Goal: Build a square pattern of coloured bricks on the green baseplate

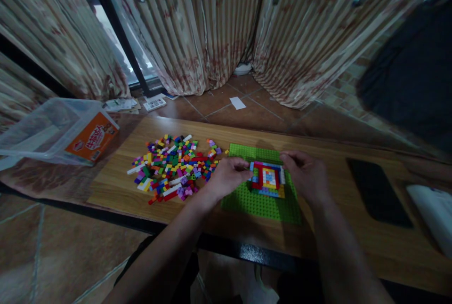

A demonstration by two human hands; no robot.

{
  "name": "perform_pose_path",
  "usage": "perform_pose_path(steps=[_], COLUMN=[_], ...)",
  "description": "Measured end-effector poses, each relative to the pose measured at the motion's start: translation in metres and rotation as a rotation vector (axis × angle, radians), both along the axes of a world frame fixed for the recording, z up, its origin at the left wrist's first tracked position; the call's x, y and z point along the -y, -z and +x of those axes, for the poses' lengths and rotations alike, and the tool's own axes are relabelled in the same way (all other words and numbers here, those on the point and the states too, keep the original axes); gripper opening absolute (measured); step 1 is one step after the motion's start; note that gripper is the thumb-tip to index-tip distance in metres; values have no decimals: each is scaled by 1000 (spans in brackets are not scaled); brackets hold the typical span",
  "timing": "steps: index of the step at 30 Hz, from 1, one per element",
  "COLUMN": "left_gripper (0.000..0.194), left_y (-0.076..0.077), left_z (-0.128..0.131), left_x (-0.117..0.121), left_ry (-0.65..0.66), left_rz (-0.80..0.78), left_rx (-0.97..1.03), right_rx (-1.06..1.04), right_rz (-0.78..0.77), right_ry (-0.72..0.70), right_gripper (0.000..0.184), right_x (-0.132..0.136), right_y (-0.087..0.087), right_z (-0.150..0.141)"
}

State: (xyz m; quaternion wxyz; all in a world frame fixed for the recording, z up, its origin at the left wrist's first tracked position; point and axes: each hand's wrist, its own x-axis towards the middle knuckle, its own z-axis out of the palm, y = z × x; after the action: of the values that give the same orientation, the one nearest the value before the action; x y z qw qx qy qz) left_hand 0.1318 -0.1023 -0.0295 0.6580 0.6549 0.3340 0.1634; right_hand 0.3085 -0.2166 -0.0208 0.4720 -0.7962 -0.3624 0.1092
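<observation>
A green studded baseplate lies on the wooden table. On it sits a square pattern of toy bricks, with a light, speckled centre, a red ring and an outer border of blue, yellow and other colours. My left hand is at the pattern's left edge, thumb and fingers closed together; whatever they pinch is too small to make out. At the upper right corner, my right hand has its fingers curled in a pinch. Its fingertips hide whatever is between them.
Left of the baseplate, loose bricks of many colours are spread over the table. A clear plastic box with an orange label stands at the far left. To the right lie a dark flat object and a white package.
</observation>
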Motion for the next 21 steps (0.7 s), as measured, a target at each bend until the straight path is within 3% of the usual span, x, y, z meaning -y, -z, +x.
perform_pose_path(steps=[12,21], left_gripper=[6,8], left_y=[-7,-14], left_z=[11,14], left_x=[10,13], left_ry=[67,5], left_rz=[81,-121], left_rx=[-118,-131], right_rx=[18,75], right_rz=[3,-35], right_ry=[-19,-69], right_gripper=[25,28], right_x=[-2,-1], right_y=[0,-5], right_z=[-2,-10])
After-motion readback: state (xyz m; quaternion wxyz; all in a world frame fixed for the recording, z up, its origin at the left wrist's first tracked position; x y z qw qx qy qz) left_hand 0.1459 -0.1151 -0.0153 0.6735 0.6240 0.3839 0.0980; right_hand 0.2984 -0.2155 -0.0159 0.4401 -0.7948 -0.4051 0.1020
